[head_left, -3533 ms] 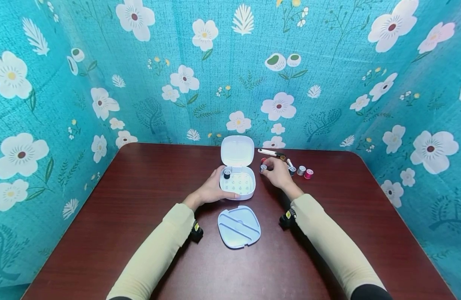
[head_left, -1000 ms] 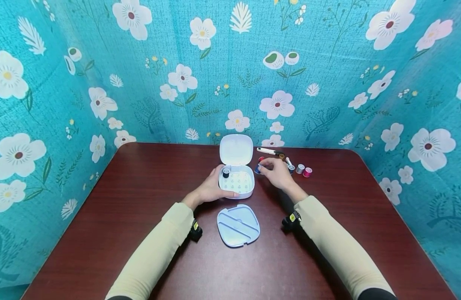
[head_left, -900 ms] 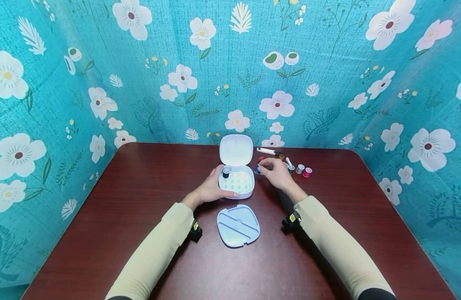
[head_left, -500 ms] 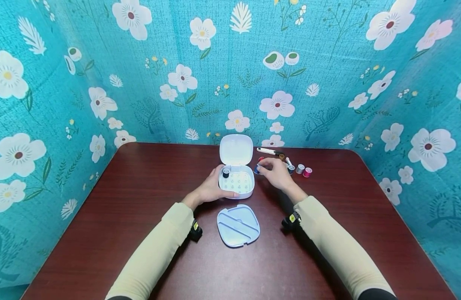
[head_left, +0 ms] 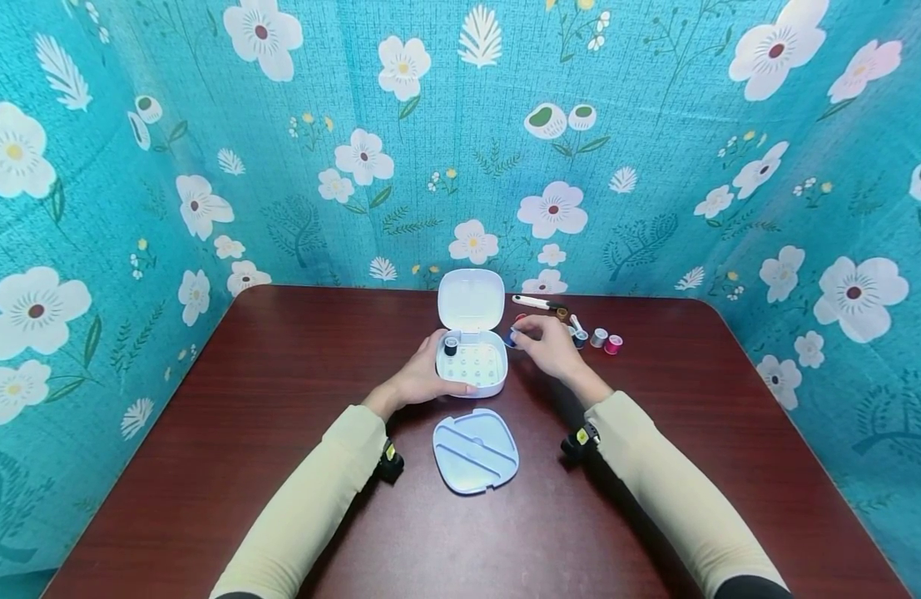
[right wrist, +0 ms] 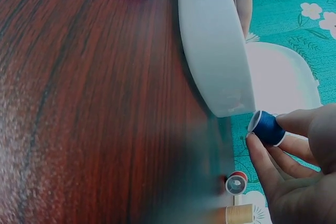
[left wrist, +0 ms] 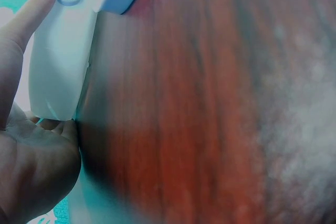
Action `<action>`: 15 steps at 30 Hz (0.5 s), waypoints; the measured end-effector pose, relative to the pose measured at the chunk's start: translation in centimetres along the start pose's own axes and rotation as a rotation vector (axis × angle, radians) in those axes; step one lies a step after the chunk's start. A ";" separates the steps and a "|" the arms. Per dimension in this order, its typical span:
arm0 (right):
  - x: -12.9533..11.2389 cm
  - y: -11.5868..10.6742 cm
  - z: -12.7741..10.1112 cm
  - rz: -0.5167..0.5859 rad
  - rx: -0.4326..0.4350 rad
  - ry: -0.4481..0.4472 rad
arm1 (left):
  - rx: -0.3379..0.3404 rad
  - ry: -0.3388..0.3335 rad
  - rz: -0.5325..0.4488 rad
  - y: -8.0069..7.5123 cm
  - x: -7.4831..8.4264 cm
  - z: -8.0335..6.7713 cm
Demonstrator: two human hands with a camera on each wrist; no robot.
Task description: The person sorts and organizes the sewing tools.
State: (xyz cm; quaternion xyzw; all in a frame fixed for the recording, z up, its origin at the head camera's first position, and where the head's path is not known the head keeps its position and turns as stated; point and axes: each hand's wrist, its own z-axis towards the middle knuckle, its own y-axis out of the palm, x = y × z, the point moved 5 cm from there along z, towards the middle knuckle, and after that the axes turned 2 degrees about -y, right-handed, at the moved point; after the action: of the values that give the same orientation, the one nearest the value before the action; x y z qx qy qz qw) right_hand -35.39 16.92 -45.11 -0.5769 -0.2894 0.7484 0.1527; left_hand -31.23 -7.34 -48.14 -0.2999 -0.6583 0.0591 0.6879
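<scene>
Pinching blue thread spool [right wrist: 268,128] between thumb and fingertips, right hand [head_left: 550,348] holds it just off far right corner of white box [head_left: 472,364]. Box sits mid-bench, lid [head_left: 471,299] raised upright at back, black spool [head_left: 450,345] in far left corner. Left hand [head_left: 418,378] cups box's left wall, fingers curled along near edge. Separate tray [head_left: 476,450] lies nearer. Loose spools [head_left: 606,340] right of hand. Bench [head_left: 205,416] bare on left, wide room.
</scene>
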 end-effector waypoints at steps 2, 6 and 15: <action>-0.1 0.0 0.0 0.006 0.002 -0.001 | -0.001 0.000 -0.004 0.0 0.0 0.0; -0.3 0.1 0.1 0.029 0.005 -0.021 | -0.004 0.001 -0.007 0.0 0.1 -0.1; -1.2 0.4 0.3 0.061 -0.016 -0.030 | 0.000 0.021 -0.007 0.1 0.1 -0.1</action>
State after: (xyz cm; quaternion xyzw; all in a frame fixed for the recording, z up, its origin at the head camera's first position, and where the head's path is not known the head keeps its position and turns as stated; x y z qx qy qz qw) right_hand -35.29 15.85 -44.42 -0.5754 -0.2797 0.7590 0.1208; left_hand -31.10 -7.29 -48.09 -0.2981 -0.6519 0.0537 0.6952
